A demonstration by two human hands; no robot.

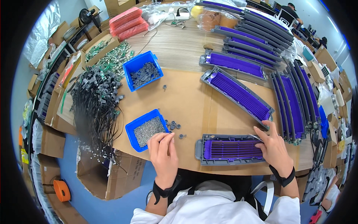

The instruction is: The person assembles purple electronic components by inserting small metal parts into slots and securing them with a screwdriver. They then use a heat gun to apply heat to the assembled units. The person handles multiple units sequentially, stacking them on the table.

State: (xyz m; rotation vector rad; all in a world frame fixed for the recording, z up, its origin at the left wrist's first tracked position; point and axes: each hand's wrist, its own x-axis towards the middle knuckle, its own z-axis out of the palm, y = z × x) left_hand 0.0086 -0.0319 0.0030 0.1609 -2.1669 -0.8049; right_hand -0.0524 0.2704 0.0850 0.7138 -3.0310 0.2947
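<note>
My left hand [164, 155] is closed in a pinch just right of a blue bin [129, 137] of small metal pieces; something tiny and dark shows at the fingertips, too small to name. Several dark grey round parts [181, 136] lie beside it. A grey panel with a purple grille [233, 150] lies flat before me. My right hand [275, 147] grips its right end, thumb over the panel and fingers past the far edge. A thin pale sliver shows between thumb and fingers, its kind unclear. The palm hides the panel's end.
Another grille panel [238, 93] lies slanted beyond, with more panels [257, 31] stacked behind and standing at the right [292, 100]. A second blue bin [143, 72] holds dark grey parts. Black cables [97, 100] pile at the left above an open carton [125, 173]. Red wrapped packs [126, 22] lie behind.
</note>
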